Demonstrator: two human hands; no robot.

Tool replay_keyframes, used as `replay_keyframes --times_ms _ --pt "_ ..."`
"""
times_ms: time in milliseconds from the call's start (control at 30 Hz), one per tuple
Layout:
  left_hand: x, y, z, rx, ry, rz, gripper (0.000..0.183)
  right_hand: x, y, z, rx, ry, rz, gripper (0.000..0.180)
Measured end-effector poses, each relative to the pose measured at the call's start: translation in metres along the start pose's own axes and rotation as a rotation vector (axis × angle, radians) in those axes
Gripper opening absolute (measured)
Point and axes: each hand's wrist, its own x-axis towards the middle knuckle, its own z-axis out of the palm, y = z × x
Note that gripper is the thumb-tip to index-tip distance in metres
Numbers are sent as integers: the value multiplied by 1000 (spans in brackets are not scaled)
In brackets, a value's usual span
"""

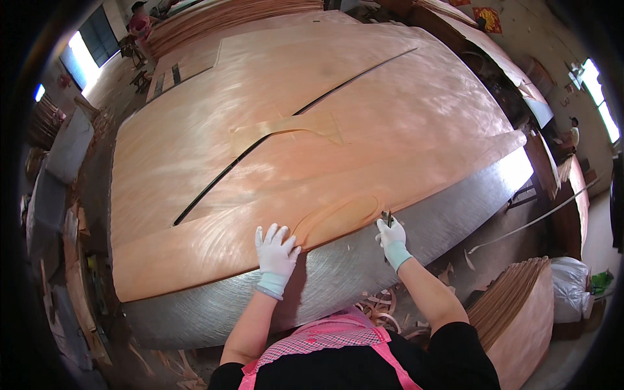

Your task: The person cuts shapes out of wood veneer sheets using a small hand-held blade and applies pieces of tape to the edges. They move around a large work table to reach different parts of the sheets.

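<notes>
My left hand (278, 256), in a white glove, lies with spread fingers on the near edge of a large wood veneer sheet (185, 263). My right hand (391, 239), gloved too, grips a small dark tool (388, 218), perhaps a knife, at the sheet's edge. Between my hands an oval, paler area (341, 217) shows in the veneer at the edge. Beyond it a long dark straightedge (219, 178) lies diagonally across the veneer, partly covered by a loose, pale veneer strip (282, 129).
The metal tabletop (341, 263) shows along the near side. Veneer offcuts (385, 307) litter the floor beside me. A veneer stack (516, 302) stands at the lower right, near a plastic bag (569, 287). People (140, 24) are visible far left and far right.
</notes>
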Motion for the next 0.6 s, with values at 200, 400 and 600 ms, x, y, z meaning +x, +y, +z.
replay_keyframes --times_ms 200,400,600 --pt "-5 37 -38 -192 9 228 12 3 9 -12 124 62 0 32" --pt "-72 41 -63 -638 -778 409 25 31 3 -41 344 310 105 41" --pt "-77 -28 -91 -259 -356 -498 81 56 -17 -63 529 221 220 47"
